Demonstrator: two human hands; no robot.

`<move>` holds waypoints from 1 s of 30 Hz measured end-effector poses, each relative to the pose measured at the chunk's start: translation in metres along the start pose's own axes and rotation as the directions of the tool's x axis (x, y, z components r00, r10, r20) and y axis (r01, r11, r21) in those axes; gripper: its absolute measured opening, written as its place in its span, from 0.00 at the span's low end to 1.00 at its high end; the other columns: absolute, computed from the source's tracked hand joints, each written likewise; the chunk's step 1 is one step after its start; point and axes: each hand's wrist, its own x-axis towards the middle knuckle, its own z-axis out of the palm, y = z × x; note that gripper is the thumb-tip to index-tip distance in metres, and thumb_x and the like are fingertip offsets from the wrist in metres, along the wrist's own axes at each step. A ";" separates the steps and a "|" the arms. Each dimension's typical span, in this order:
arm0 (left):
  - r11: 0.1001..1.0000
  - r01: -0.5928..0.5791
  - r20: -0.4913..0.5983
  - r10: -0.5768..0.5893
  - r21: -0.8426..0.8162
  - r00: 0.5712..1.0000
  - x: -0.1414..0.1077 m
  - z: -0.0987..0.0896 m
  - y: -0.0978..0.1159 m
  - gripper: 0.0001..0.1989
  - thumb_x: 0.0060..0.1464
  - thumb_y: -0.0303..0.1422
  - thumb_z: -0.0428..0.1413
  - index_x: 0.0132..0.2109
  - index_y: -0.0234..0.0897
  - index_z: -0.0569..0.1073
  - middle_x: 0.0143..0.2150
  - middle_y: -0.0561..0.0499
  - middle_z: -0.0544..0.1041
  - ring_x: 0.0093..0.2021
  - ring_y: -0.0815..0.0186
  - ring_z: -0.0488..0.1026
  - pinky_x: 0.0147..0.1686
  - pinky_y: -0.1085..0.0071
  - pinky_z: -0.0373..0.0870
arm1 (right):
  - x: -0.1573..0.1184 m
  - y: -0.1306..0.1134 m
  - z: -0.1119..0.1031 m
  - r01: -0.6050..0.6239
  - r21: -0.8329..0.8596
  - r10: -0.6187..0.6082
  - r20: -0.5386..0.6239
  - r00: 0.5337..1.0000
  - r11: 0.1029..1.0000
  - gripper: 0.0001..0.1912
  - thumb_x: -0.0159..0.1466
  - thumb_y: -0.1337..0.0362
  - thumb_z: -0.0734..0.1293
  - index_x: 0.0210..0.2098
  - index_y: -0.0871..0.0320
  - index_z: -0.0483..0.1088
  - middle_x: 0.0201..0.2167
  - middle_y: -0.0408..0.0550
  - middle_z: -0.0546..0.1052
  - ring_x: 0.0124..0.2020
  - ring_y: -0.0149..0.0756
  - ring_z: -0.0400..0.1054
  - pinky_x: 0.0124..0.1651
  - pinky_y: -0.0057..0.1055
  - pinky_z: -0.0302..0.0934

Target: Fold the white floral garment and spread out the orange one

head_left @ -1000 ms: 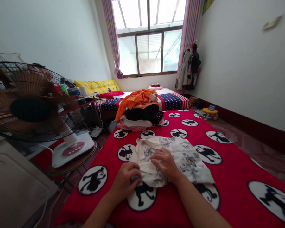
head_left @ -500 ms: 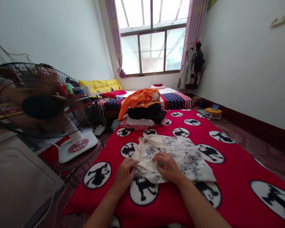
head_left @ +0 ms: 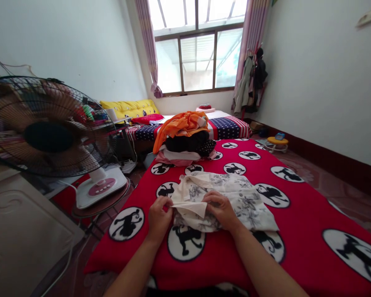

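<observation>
A cream shirt with a grey floral print lies spread on the red blanket, its collar end toward the left. My left hand pinches the plain cream edge at the collar's left end. Over the shirt's near middle, my right hand has its fingers curled on the other end of that cream band. Between the two hands the band is drawn out and slightly lifted. My right fingertips are partly hidden behind the hand.
Beyond the shirt sits a heap of clothes, orange on top. An electric fan stands on a round stool at the left. A second bed is under the window. A small yellow stool stands on the floor at right.
The cream collar band has been raised and straightened between my hands. My left hand has moved slightly up and left, and my right hand now grips the band's right end.
</observation>
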 end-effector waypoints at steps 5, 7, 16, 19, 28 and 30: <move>0.993 0.045 0.001 -0.046 0.105 0.999 0.000 0.002 -0.007 0.09 0.43 0.20 0.49 0.28 0.38 0.69 0.29 0.53 0.70 0.34 0.64 0.69 0.36 0.71 0.63 | -0.001 -0.002 -0.003 0.087 -0.080 -0.078 0.109 0.991 0.993 0.06 0.57 0.66 0.69 0.24 0.56 0.75 0.33 0.46 0.77 0.37 0.36 0.68 0.46 0.35 0.59; 0.987 0.100 0.009 -0.102 0.128 0.995 -0.001 0.001 -0.008 0.09 0.44 0.20 0.49 0.29 0.38 0.70 0.30 0.52 0.71 0.34 0.64 0.70 0.36 0.71 0.63 | -0.002 -0.004 -0.004 0.128 -0.144 -0.103 0.166 0.981 0.981 0.09 0.58 0.65 0.69 0.21 0.56 0.72 0.32 0.45 0.77 0.36 0.36 0.68 0.46 0.36 0.58; 0.933 0.333 0.102 -0.348 0.140 0.932 -0.004 -0.005 0.016 0.20 0.59 0.46 0.50 0.50 0.40 0.73 0.19 0.55 0.71 0.26 0.62 0.72 0.28 0.72 0.57 | -0.004 -0.005 0.001 0.183 -0.275 -0.120 0.229 0.966 0.944 0.15 0.49 0.77 0.70 0.34 0.54 0.76 0.32 0.43 0.78 0.37 0.37 0.67 0.44 0.35 0.58; 0.931 0.365 0.111 -0.362 -0.002 0.925 -0.001 0.006 0.018 0.23 0.51 0.44 0.58 0.52 0.38 0.72 0.22 0.54 0.75 0.28 0.61 0.74 0.29 0.72 0.61 | -0.004 0.000 0.002 0.233 -0.238 -0.179 0.226 0.957 0.943 0.12 0.53 0.76 0.69 0.31 0.53 0.77 0.31 0.43 0.78 0.36 0.36 0.67 0.43 0.34 0.58; 0.674 0.409 0.115 -0.436 -0.615 0.892 -0.005 0.027 -0.002 0.19 0.41 0.33 0.61 0.43 0.31 0.76 0.40 0.43 0.80 0.38 0.60 0.77 0.37 0.70 0.72 | -0.004 -0.012 -0.002 0.244 -0.198 -0.179 0.297 0.938 0.949 0.10 0.61 0.63 0.67 0.24 0.56 0.74 0.32 0.45 0.77 0.36 0.35 0.66 0.43 0.34 0.59; 0.721 0.408 0.081 -0.442 -0.561 0.893 -0.007 0.024 -0.005 0.19 0.42 0.32 0.59 0.44 0.31 0.75 0.41 0.42 0.80 0.38 0.60 0.77 0.37 0.69 0.73 | -0.004 -0.013 -0.004 0.242 -0.184 -0.177 0.314 0.933 0.953 0.17 0.64 0.58 0.64 0.21 0.56 0.72 0.31 0.46 0.77 0.35 0.35 0.66 0.42 0.34 0.59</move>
